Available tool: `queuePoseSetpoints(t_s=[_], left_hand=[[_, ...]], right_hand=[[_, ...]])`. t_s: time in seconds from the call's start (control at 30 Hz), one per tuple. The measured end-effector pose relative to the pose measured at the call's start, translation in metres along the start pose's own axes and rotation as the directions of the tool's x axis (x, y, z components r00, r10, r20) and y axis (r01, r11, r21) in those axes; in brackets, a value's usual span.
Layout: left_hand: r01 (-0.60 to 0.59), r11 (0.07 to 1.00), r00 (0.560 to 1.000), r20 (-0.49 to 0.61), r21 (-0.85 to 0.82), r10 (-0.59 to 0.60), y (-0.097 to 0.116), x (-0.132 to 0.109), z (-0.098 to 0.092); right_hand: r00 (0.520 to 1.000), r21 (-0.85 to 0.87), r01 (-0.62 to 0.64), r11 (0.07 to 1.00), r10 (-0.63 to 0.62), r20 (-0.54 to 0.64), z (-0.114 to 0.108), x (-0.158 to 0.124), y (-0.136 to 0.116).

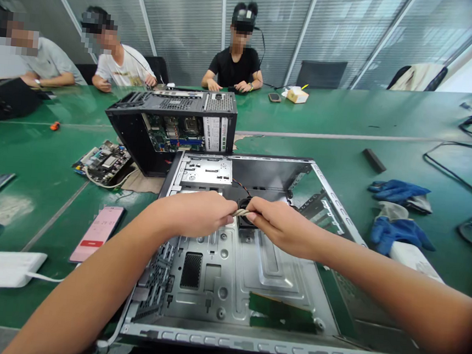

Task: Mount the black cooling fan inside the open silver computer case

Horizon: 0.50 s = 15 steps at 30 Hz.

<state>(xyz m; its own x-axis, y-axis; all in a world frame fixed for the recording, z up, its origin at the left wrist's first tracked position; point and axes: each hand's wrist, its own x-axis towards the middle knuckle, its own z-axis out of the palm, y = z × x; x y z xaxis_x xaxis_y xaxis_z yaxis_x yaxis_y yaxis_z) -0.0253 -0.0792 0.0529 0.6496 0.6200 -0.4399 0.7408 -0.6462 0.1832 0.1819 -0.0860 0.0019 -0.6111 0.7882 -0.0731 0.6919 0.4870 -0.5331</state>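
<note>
An open metal computer case (268, 279) lies flat in front of me, its inside facing up. Over its middle, my left hand (203, 214) and my right hand (277, 220) pinch a short beige twisted cord (241, 213) from either side, and a small length of it shows between the fingertips. Just beneath the cord is a black fan (247, 223), partly covered by my fingers. A thin dark and reddish wire (241, 186) runs behind it. Near the case's front wall, I cannot tell whether a green patch (282, 313) is a board or an opening.
A second computer case (135, 140) stands behind, beside a loose motherboard (109, 161). Left lie a phone (96, 233) and a white power bank (5, 268) with a cable. Blue gloves (400, 230), a white box (414, 261) and a black bar (373, 160) lie right. Three people sit across.
</note>
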Motion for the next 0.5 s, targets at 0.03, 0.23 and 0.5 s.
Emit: queuePoseSetpoints(t_s=[0.03, 0.23, 0.5], left_hand=[[0.000, 1.000, 1.000, 0.002, -0.012, 0.000, -0.003, 0.000, -0.001], [-0.037, 0.992, 0.999, -0.009, -0.123, 0.036, -0.018, 0.002, 0.004], [-0.120, 0.979, 0.993, -0.015, -0.163, 0.119, -0.021, 0.006, 0.005]], right_hand=[[1.000, 0.013, 0.006, 1.000, -0.006, -0.008, 0.000, 0.000, 0.000], [0.999, 0.038, 0.025, 0.999, -0.024, -0.042, 0.000, 0.001, 0.001], [0.999, 0.076, 0.035, 0.996, -0.034, -0.026, 0.001, -0.002, 0.000]])
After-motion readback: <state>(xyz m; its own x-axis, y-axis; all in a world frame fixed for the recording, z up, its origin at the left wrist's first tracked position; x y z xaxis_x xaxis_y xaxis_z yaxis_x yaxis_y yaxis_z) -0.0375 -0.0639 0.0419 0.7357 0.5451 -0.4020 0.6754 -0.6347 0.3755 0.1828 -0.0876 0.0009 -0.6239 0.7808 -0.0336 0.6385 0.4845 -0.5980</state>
